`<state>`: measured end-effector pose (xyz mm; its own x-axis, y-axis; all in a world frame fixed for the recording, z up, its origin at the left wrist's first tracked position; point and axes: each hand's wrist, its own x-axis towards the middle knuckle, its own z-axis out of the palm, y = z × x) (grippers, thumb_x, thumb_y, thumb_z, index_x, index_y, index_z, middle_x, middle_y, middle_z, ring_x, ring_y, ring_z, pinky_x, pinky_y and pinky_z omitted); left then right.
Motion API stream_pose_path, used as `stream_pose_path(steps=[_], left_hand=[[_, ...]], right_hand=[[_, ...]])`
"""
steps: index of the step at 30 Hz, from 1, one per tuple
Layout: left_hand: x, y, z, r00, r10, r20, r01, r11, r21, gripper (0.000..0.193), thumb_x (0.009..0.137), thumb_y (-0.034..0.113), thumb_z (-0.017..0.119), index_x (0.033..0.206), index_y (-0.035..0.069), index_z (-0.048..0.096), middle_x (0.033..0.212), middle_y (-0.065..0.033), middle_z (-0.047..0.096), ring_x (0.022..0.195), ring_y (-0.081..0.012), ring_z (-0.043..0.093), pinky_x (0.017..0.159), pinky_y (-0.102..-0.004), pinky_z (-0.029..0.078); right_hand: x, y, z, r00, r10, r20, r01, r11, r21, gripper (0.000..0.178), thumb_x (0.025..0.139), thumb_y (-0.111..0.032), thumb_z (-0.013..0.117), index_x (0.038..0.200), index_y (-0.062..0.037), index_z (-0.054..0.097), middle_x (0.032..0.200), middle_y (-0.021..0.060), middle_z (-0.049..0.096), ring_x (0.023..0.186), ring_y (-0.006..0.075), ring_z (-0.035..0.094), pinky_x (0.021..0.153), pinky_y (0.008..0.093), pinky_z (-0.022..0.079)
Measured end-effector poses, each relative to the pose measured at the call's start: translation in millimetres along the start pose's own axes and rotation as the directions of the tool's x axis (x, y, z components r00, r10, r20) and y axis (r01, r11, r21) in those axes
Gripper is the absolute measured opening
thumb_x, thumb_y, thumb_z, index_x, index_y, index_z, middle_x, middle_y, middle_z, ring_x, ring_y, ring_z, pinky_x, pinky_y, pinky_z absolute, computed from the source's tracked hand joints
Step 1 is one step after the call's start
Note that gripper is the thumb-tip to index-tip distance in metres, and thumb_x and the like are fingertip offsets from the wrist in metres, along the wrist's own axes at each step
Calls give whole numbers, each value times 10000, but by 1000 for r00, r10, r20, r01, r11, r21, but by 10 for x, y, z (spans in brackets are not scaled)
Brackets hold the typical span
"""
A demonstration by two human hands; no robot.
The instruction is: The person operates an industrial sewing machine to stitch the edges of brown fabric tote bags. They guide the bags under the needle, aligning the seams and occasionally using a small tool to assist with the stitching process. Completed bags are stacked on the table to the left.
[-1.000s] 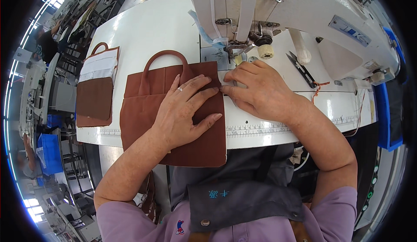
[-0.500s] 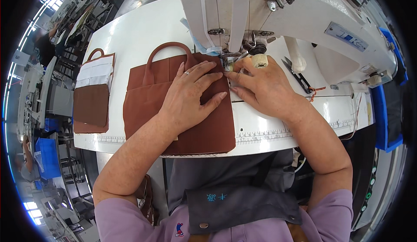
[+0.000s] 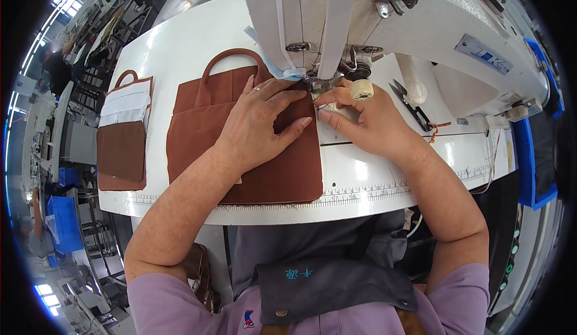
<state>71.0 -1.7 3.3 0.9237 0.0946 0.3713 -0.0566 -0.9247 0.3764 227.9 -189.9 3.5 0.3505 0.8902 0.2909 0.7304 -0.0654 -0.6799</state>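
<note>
A reddish-brown bag panel point(image 3: 270, 173) with an arched handle point(image 3: 225, 55) lies flat under the needle area of a white sewing machine point(image 3: 390, 40). My left hand point(image 3: 255, 115) rests spread on the panel, thumb out to the side, pressing on its upper right part. Beside the panel's right edge, close to the presser foot, is my right hand point(image 3: 372, 121). Its index finger and thumb point at that edge with a gap between them. The machine head and its cream knob point(image 3: 362, 89) cover part of the right fingers, and the needle is hard to make out.
Another brown bag piece point(image 3: 122, 155) with white lining and a small handle lies at the table's left. Black thread snips point(image 3: 413, 108) lie right of the machine's needle area. A printed ruler point(image 3: 372, 193) runs along the front of the white table. A blue bin point(image 3: 526, 161) stands at the right.
The bag panel has slid away from me, so its lower edge lies farther from the table's front. My left hand went along with it. The right thumb and fingers shifted slightly at the edge.
</note>
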Motion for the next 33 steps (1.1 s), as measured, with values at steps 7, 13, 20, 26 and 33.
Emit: stream_pose_path(steps=[7, 13, 20, 26, 33], left_hand=[[-7, -40, 7, 1000, -10, 24, 11, 999, -31, 435, 911, 292, 780, 1267, 54, 705, 1371, -134, 649, 1295, -354, 600, 1172, -589, 389], [-29, -31, 29, 999, 45, -20, -46, 999, -10, 425, 880, 220, 815, 1246, 27, 717, 1355, -169, 669, 1262, -393, 620, 1122, -487, 464], [25, -74, 5, 1000, 20, 7, -20, 999, -36, 423, 873, 217, 823, 1242, 29, 736, 1349, -167, 677, 1253, -375, 632, 1096, -452, 490], [29, -87, 39, 1000, 22, 1, -22, 999, -30, 427, 867, 219, 832, 1239, 31, 741, 1344, -166, 681, 1255, -375, 632, 1092, -452, 495], [42, -75, 27, 1000, 13, 3, -13, 1000, -1, 428, 870, 230, 833, 1238, 32, 743, 1338, -174, 684, 1273, -378, 626, 1099, -456, 492]], right_hand=[[52, 174, -31, 989, 134, 58, -144, 836, 529, 243, 928, -107, 690, 1159, -111, 765, 1043, 88, 718, 910, 194, 680, 822, 333, 548], [14, 160, 160, 950, -291, -113, 248, 924, -291, 248, 852, -136, 757, 1097, -129, 795, 903, 129, 629, 832, 329, 656, 727, 454, 536], [8, 115, 163, 958, -267, -108, 219, 919, -329, 238, 847, -164, 778, 1078, -116, 806, 929, 137, 609, 867, 337, 642, 744, 457, 529], [5, 102, 148, 963, -248, -100, 202, 919, -339, 248, 848, -168, 779, 1087, -110, 804, 925, 138, 603, 873, 336, 635, 758, 464, 524], [13, 68, 138, 960, -259, -103, 204, 903, -377, 250, 866, -192, 775, 1100, -111, 799, 946, 129, 607, 890, 336, 635, 774, 469, 528]])
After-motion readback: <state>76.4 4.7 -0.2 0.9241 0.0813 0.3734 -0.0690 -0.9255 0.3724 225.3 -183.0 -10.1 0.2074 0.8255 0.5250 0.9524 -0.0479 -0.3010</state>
